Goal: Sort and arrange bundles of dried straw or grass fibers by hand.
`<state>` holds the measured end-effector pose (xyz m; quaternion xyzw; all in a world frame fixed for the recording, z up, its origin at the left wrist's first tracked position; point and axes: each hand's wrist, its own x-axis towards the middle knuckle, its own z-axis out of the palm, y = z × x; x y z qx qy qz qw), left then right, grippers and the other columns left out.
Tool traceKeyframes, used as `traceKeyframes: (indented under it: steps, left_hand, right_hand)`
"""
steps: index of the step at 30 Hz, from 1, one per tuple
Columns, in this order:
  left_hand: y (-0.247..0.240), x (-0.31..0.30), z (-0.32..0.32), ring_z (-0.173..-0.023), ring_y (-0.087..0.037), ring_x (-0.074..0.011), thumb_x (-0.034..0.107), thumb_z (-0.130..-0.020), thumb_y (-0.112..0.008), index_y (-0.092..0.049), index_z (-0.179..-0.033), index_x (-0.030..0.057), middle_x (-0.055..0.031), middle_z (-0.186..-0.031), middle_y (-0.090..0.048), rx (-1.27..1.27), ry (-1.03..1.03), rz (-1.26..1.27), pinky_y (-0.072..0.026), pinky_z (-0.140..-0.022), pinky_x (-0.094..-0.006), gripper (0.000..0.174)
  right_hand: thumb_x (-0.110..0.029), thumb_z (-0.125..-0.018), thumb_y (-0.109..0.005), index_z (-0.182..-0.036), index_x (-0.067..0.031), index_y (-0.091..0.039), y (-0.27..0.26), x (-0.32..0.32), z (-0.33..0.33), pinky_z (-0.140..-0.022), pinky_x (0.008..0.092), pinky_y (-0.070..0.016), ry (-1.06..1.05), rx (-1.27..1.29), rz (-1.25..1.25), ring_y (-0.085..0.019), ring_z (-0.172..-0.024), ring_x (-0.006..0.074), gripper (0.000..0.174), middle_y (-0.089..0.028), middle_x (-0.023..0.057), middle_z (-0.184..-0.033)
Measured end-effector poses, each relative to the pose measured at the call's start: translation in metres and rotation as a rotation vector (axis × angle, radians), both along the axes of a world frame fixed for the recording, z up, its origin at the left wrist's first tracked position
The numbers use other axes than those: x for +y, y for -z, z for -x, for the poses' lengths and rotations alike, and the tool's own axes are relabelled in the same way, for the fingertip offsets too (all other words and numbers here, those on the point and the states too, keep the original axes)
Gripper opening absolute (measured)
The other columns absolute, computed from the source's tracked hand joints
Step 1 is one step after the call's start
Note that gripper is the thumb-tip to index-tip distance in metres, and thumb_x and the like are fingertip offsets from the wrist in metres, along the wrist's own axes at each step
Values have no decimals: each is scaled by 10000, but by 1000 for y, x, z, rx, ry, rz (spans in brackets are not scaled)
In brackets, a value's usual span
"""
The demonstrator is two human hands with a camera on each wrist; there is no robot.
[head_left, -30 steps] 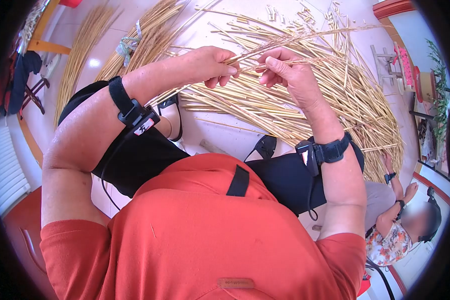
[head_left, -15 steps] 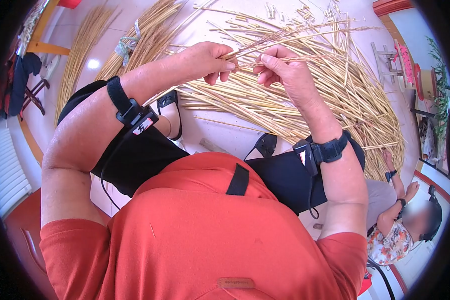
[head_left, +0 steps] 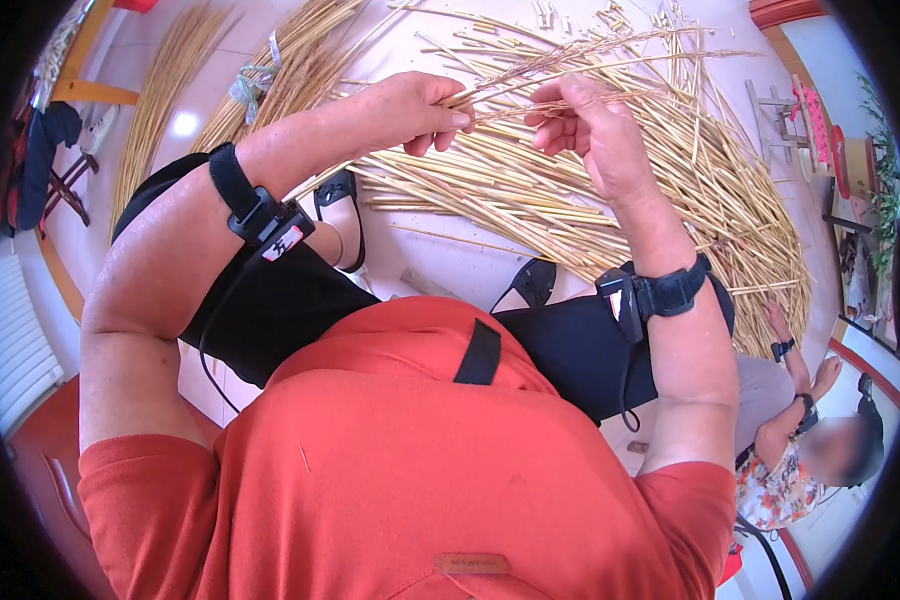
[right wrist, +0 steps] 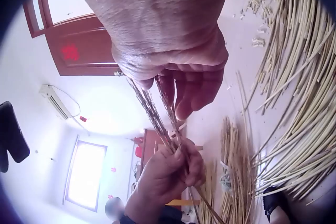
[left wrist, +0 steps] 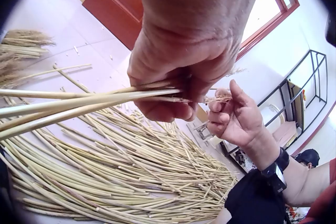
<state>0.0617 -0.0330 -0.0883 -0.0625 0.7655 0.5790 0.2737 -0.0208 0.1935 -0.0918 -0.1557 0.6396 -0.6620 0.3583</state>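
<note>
My left hand [head_left: 410, 112] grips several thin reed stalks near where their feathery seed heads begin. In the left wrist view the pale stalks [left wrist: 89, 100] run back from the fist toward the left edge. Brown seed heads [right wrist: 149, 109] stretch beyond it, some passing under my right hand in the right wrist view. Just beyond the left fingers, my right hand [head_left: 605, 135] pinches one wispy seed head between thumb and fingers. Its remaining fingers curl loosely, and its thumb is mostly hidden in its own wrist view.
A wide pile of cut stalks [head_left: 690, 200] covers the floor ahead. Behind the left arm lie a tied bundle [head_left: 270, 90] and a loose sheaf [head_left: 165, 100] with plumes. Short cut pieces [head_left: 610, 18] are scattered at the far side. Another person [head_left: 785, 450] sits at the right.
Both hands have risen a little in the head view with the stalks. The right hand has shifted slightly right along the seed head, away from the left hand.
</note>
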Motion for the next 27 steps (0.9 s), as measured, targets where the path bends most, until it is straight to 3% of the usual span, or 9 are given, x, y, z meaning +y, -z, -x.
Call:
traceKeyframes:
  steps: [6, 9, 20, 27]
  left_hand:
    - [6, -1, -1, -452, -450, -67, 187, -929, -513, -608, -960, 39, -6, -656, -570, -25, 35, -2, -401, -454, -216, 179]
    - [3, -1, 0, -520, -456, -57, 184, -949, -495, -587, -1024, 32, -11, -716, -571, -57, 43, 21, -395, -522, -200, 192]
    - [8, 0, -6, -522, -463, -46, 184, -949, -495, -597, -1048, 37, -7, -729, -589, -32, 74, 151, -398, -519, -190, 204]
    - [18, -4, -10, -533, -479, -44, 160, -937, -516, -607, -1045, 46, -3, -732, -595, -74, 105, 177, -405, -517, -190, 181]
  right_hand:
    - [-332, -949, -512, -1007, 20, -604, 7, -4, -8, -588, 247, -517, -18, 11, 18, -631, -662, 145, 368, -641, 135, -816]
    - [-339, -945, -508, -973, -19, -629, 10, -5, -7, -579, 227, -525, -3, 71, -29, -627, -615, 99, 343, -665, 97, -790]
    - [-390, -915, -543, -984, -42, -648, 14, -5, -10, -570, 222, -505, -61, 137, -138, -626, -624, 97, 369, -658, 76, -788]
    - [-381, -896, -577, -907, -71, -646, 22, -10, -14, -546, 219, -490, -127, 162, -250, -618, -606, 85, 318, -644, 28, -740]
